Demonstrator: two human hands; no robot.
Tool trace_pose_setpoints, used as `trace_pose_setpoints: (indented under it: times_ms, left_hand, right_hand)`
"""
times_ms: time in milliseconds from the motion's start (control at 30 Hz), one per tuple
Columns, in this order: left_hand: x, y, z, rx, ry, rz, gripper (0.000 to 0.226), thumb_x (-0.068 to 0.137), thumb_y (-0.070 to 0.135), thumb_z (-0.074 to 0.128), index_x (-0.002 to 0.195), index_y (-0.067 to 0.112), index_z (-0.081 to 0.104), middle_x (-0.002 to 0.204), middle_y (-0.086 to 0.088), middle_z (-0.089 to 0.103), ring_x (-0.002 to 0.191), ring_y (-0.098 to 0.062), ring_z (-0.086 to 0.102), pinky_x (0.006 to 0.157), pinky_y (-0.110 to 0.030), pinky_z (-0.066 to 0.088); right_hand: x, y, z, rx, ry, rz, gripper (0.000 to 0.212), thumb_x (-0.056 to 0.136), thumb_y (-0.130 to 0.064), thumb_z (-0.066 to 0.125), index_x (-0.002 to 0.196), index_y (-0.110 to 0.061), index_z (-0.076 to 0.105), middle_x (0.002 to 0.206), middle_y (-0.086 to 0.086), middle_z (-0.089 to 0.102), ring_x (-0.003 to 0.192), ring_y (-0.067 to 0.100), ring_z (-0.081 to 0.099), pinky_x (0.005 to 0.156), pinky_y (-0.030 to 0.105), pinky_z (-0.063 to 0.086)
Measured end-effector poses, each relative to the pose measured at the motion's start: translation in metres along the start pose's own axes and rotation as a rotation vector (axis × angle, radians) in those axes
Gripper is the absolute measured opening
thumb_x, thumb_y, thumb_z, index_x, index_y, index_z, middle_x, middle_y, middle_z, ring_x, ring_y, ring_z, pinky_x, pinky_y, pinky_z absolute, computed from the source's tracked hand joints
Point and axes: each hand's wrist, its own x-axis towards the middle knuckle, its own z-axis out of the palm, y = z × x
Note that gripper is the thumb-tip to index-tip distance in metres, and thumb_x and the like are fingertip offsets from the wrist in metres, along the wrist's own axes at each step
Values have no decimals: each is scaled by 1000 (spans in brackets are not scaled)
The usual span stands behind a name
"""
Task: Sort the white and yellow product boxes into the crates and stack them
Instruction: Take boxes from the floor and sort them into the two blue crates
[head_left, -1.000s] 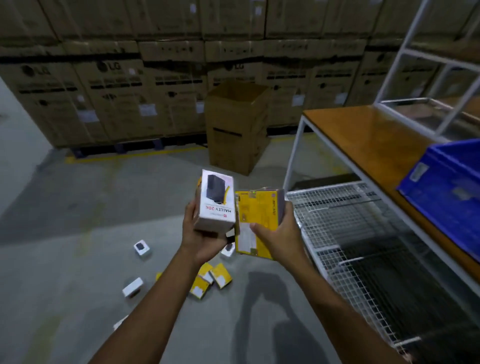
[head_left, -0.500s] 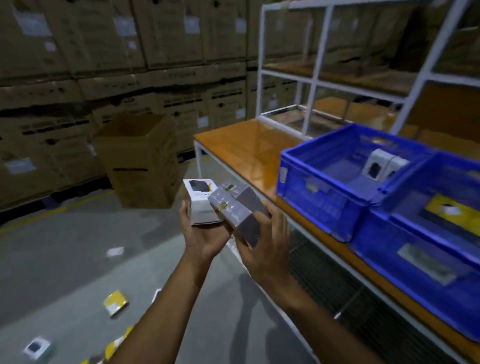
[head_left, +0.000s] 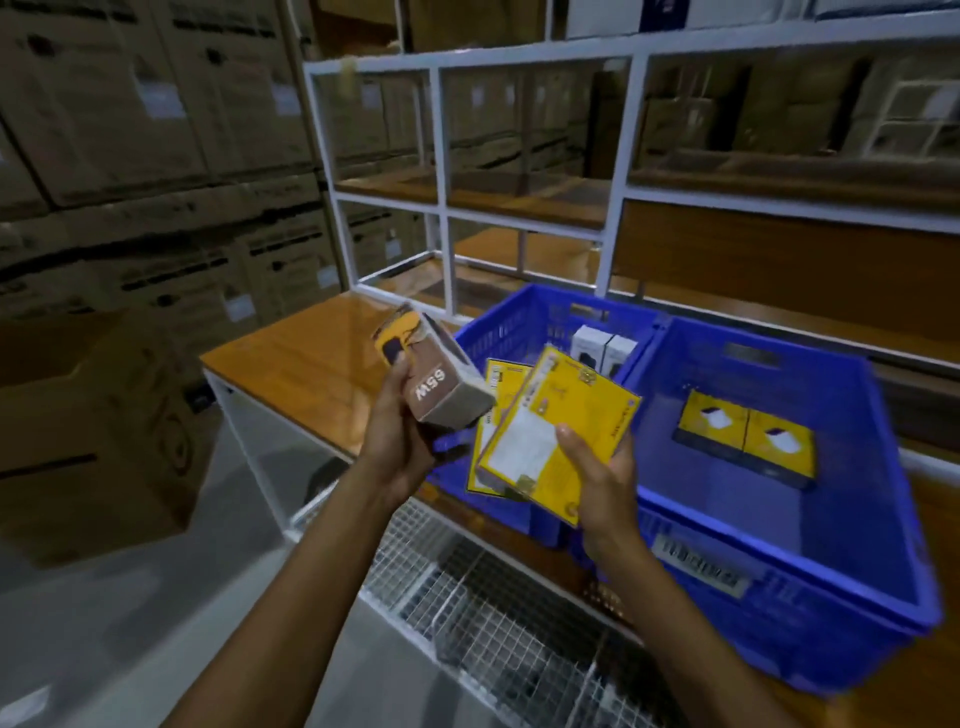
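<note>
**Two hands, each holding product boxes at the blue crates**

The left hand (head_left: 400, 452) grips a white product box (head_left: 447, 395), tilted, its end face printed "65W" upside down. Just beside it, the right hand (head_left: 605, 488) clamps two yellow boxes (head_left: 556, 431), fanned, thumb on the front one; their small print is unreadable. Beyond the hands, one crate (head_left: 498, 332) holds white boxes (head_left: 602, 348). Right of them, a second crate (head_left: 857, 519) holds two yellow boxes (head_left: 743, 436); its front label is blurred. Both crates sit on the tabletop (head_left: 311, 364).

On the table (head_left: 311, 364), the left crate (head_left: 519, 322) stands beside the right crate (head_left: 779, 571), boxes (head_left: 743, 436) in both.
</note>
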Motion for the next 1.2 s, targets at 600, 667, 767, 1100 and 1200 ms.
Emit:
trace_pose_setpoints:
  times_ms: [600, 667, 767, 1100, 1200]
  left_hand:
    - [208, -44, 27, 186, -79, -659, 95, 75, 80, 52, 134, 6, 48, 123, -21, 61, 109, -36, 60, 94, -46, 47]
    - [210, -49, 39, 362, -183, -573, 55, 86, 55, 61, 119, 12, 63, 106, -12, 70, 91, -33, 67, 78, -40, 53]
    - [205, -55, 65, 421, -351, -494, 37, 95, 38, 58, 120, 12, 68, 110, -14, 73, 93, -32, 72, 78, -41, 60]
    - [172, -97, 170, 702, -451, -253, 20, 94, 5, 57, 108, 20, 56, 90, -8, 70, 69, -23, 66, 62, -32, 55]
    - [161, -115, 197, 826, -439, -240, 9, 91, 10, 58, 89, 19, 57, 78, -8, 59, 56, -18, 52, 47, -19, 38]
  right_hand:
    - [171, -7, 1, -327, 286, 361, 33, 75, -31, 82, 92, -5, 71, 91, 11, 77, 83, 31, 75, 85, 54, 58]
    - [162, -6, 0, -304, 285, 357, 31, 78, -32, 81, 98, -10, 72, 94, 9, 77, 83, 29, 75, 84, 51, 60]
    - [145, -7, -14, -175, 343, 304, 13, 87, -26, 74, 95, -17, 69, 96, 6, 75, 83, 25, 73, 77, 40, 59]
    - [130, -25, -132, 12, 538, 407, 35, 95, -35, 59, 119, -12, 68, 103, 12, 76, 80, 29, 73, 65, 35, 56]
    - [129, -21, -171, -83, 558, 459, 41, 93, -33, 59, 124, -8, 65, 111, 13, 72, 84, 30, 70, 64, 35, 56]
